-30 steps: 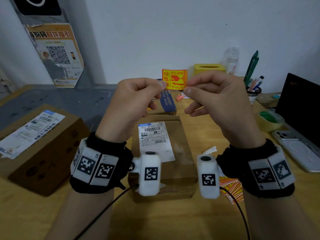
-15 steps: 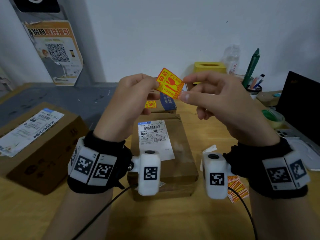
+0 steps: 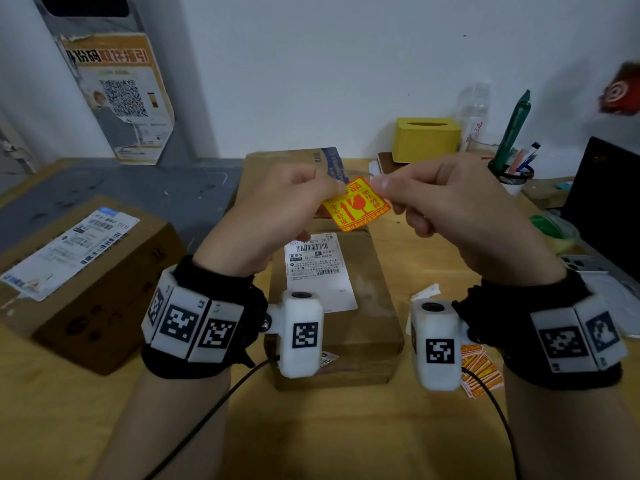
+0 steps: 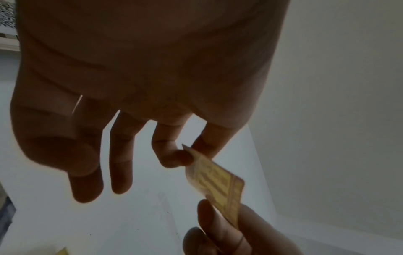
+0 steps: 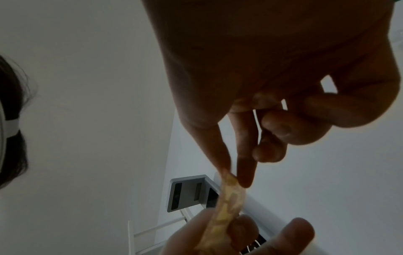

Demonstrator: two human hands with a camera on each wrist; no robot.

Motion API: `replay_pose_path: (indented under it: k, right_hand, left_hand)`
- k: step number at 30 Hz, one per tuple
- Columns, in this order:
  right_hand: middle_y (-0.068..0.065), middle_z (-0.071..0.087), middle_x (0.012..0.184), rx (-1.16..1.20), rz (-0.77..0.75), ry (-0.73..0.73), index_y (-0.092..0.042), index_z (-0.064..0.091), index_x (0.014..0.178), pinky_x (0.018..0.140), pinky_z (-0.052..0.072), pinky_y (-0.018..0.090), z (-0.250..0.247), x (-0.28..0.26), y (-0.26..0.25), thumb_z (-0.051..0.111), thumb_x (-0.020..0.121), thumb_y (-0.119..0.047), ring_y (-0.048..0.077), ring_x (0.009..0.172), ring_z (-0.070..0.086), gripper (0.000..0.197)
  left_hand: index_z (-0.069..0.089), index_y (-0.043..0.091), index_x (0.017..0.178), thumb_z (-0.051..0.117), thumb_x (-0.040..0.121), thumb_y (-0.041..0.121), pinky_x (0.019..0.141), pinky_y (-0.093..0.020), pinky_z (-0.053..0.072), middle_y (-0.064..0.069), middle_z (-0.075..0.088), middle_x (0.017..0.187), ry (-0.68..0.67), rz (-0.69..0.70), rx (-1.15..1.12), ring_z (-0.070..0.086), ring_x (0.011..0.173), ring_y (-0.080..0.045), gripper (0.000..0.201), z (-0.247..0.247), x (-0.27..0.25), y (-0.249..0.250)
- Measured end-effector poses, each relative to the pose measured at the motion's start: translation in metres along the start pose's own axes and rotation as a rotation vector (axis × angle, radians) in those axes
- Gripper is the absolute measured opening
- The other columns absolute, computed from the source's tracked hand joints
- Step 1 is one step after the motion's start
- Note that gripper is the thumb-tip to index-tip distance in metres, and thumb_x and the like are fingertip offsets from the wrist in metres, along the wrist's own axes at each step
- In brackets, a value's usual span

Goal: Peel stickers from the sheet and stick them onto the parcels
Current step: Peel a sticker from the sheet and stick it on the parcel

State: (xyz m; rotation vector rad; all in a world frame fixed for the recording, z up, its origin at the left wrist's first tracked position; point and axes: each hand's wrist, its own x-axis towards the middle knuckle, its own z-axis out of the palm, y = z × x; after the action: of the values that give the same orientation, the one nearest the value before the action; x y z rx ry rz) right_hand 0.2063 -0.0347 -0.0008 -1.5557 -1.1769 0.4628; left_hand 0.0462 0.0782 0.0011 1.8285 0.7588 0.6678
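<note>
Pinching sticker [image 3: 356,206]: left hand [image 3: 277,216], right hand [image 3: 450,209]; backing seemingly off

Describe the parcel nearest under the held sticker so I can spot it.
On the wooden table, look at the brown parcel lying lengthwise between the two wrists. Unlike the bigger box to the left, it is flat and narrow, with an upright white shipping label.

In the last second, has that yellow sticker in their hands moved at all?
Yes. The yellow sticker has come down: it was level with the yellow tissue box, and now hangs just above the middle parcel.
</note>
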Motion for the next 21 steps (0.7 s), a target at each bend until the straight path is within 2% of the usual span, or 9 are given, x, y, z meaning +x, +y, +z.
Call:
replay_pose_path:
  k: [2, 3, 5, 7, 10, 14, 17, 19, 21]
  right_hand:
    - [-0.010, 0.059, 0.052, -0.019, -0.023, 0.023, -0.013, 0.081, 0.082, 0.049, 0.035, 0.014, 0.003, -0.001, 0.001, 0.076, 0.088, -0.024, 0.000, 0.046, 0.046, 0.014]
    - [-0.014, 0.060, 0.050, -0.033, -0.035, 0.033, -0.010, 0.081, 0.083, 0.048, 0.035, 0.010, 0.006, -0.002, 0.001, 0.077, 0.088, -0.020, -0.002, 0.045, 0.047, 0.012]
    - [-0.017, 0.059, 0.047, -0.065, -0.031, 0.030, -0.009, 0.081, 0.081, 0.047, 0.034, 0.007, 0.013, -0.007, 0.002, 0.079, 0.085, -0.018, -0.005, 0.044, 0.047, 0.010]
    - [-0.015, 0.057, 0.044, -0.085, 0.010, 0.000, -0.013, 0.081, 0.077, 0.047, 0.034, 0.008, 0.020, -0.014, 0.002, 0.081, 0.083, -0.022, -0.004, 0.045, 0.047, 0.010]
    - [-0.017, 0.064, 0.052, -0.119, 0.077, -0.012, -0.019, 0.081, 0.073, 0.060, 0.037, 0.016, 0.027, -0.022, 0.003, 0.082, 0.082, -0.027, -0.004, 0.068, 0.051, 0.012]
    - [-0.014, 0.076, 0.071, -0.092, 0.140, 0.021, -0.018, 0.082, 0.077, 0.059, 0.044, 0.016, 0.032, -0.034, 0.006, 0.081, 0.084, -0.028, -0.009, 0.065, 0.062, 0.012]
    - [-0.022, 0.072, 0.067, -0.052, 0.200, 0.071, -0.023, 0.079, 0.073, 0.064, 0.041, 0.018, 0.039, -0.043, 0.012, 0.080, 0.086, -0.028, -0.013, 0.067, 0.062, 0.014]
    - [-0.019, 0.073, 0.077, 0.000, 0.236, 0.115, -0.020, 0.080, 0.077, 0.070, 0.042, 0.022, 0.044, -0.047, 0.018, 0.079, 0.087, -0.029, -0.008, 0.082, 0.063, 0.013]
    - [-0.026, 0.066, 0.086, 0.046, 0.276, 0.143, -0.019, 0.081, 0.085, 0.068, 0.041, 0.022, 0.050, -0.050, 0.021, 0.078, 0.087, -0.032, -0.007, 0.088, 0.059, 0.014]
  left_hand:
    - [0.063, 0.019, 0.076, 0.061, 0.096, 0.029, 0.067, -0.033, 0.047, 0.010, 0.070, 0.075, -0.026, -0.010, 0.024, 0.066, 0.077, -0.004, 0.022, -0.001, -0.002, -0.003]
    - [0.064, 0.017, 0.077, 0.062, 0.095, 0.031, 0.068, -0.034, 0.047, 0.005, 0.072, 0.079, -0.025, -0.013, 0.031, 0.066, 0.081, -0.008, 0.023, -0.002, -0.003, -0.006]
    - [0.068, 0.004, 0.087, 0.063, 0.094, 0.034, 0.070, -0.035, 0.047, -0.008, 0.075, 0.092, -0.026, -0.026, 0.038, 0.067, 0.088, -0.014, 0.031, -0.005, -0.005, -0.011]
    - [0.069, 0.000, 0.099, 0.064, 0.093, 0.037, 0.071, -0.035, 0.048, -0.010, 0.076, 0.103, -0.033, -0.052, 0.050, 0.070, 0.096, -0.021, 0.038, -0.008, -0.009, -0.017]
    - [0.073, 0.006, 0.098, 0.065, 0.092, 0.041, 0.065, -0.030, 0.047, -0.010, 0.076, 0.106, -0.058, -0.094, 0.081, 0.068, 0.106, -0.028, 0.037, -0.014, -0.017, -0.021]
    - [0.077, 0.018, 0.099, 0.064, 0.092, 0.044, 0.067, -0.030, 0.047, -0.007, 0.074, 0.110, -0.082, -0.141, 0.137, 0.067, 0.103, -0.024, 0.029, -0.020, -0.030, -0.027]
    - [0.076, 0.022, 0.099, 0.064, 0.091, 0.045, 0.069, -0.030, 0.047, 0.000, 0.072, 0.106, -0.054, -0.179, 0.143, 0.064, 0.103, -0.018, 0.027, -0.024, -0.039, -0.034]
    - [0.076, 0.023, 0.100, 0.065, 0.092, 0.044, 0.069, -0.031, 0.046, 0.005, 0.071, 0.104, -0.038, -0.212, 0.138, 0.062, 0.106, -0.018, 0.025, -0.023, -0.045, -0.039]
    - [0.077, 0.023, 0.100, 0.067, 0.091, 0.043, 0.071, -0.031, 0.046, 0.004, 0.072, 0.109, -0.018, -0.239, 0.128, 0.061, 0.109, -0.019, 0.025, -0.022, -0.051, -0.043]
